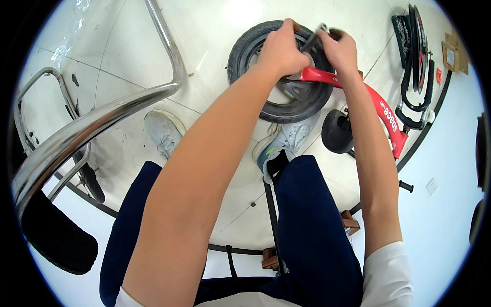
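A small wheel with a black tyre [240,56] lies tilted on the floor beside my right shoe, joined to a red bike frame [381,105]. Over the wheel, my right hand [340,51] pinches a short grey metal tool [310,42] that looks like a wrench. The tool slants down toward the hub, where its lower end meets my left hand [284,51]. That hand bends over the hub end of the red frame, its fingers curled; what they grip is hidden beneath the palm. A black pedal-like round part [337,132] sits below the frame.
A chrome-tubed chair [128,100] with a black armrest stands at my left. Another wheel and black parts [417,56] lean at the far right near cardboard pieces [454,53]. A red bit [439,76] lies there too. My shoes [163,132] rest on pale floor tiles.
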A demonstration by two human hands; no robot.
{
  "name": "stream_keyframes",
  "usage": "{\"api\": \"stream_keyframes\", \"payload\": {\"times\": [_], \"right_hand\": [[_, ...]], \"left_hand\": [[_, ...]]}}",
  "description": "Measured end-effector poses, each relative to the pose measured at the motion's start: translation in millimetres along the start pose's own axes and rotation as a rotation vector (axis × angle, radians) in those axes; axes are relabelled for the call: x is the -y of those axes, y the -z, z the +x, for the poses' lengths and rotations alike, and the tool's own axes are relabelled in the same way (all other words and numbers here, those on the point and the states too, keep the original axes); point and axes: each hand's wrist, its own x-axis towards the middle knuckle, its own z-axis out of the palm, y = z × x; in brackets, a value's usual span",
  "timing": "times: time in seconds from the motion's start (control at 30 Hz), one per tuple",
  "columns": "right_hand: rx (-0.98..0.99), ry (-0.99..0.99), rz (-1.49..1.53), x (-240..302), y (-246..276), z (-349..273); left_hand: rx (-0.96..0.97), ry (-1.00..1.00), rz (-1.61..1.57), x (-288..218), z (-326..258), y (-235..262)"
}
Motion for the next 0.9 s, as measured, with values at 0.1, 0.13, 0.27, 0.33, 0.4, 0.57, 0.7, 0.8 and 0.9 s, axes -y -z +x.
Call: {"api": "stream_keyframes", "payload": {"times": [0.1,0.13,0.27,0.33,0.4,0.57,0.7,0.8,0.9], "right_hand": [[0.08,-0.062,0.255,22,-33,15],[0.05,0.068,0.15,19,-46,24],[0.228,0.118,0.089,65,-62,7],[0.26,0.119,0.276,77,-52,-5],[0.349,0.275,-0.006,66,-39,-11],[0.446,0.524,-0.464,52,1,-70],[0.366,0.567,-0.436,43,0,-83],[0.379,0.668,-0.411,40,1,-80],[0.406,0.726,-0.402,37,2,-75]], "left_hand": [[0.009,0.087,-0.082,7,0,14],[0.037,0.138,-0.109,8,-1,18],[0.027,0.395,-0.548,12,-31,41],[-0.008,0.437,-0.717,21,-48,56],[-0.023,0.413,-0.576,45,-71,73],[-0.046,0.466,-0.468,100,-122,85],[-0.049,0.478,-0.341,122,-141,68],[-0.04,0.497,-0.175,129,-150,63],[-0.039,0.483,-0.136,139,-159,63]]}}
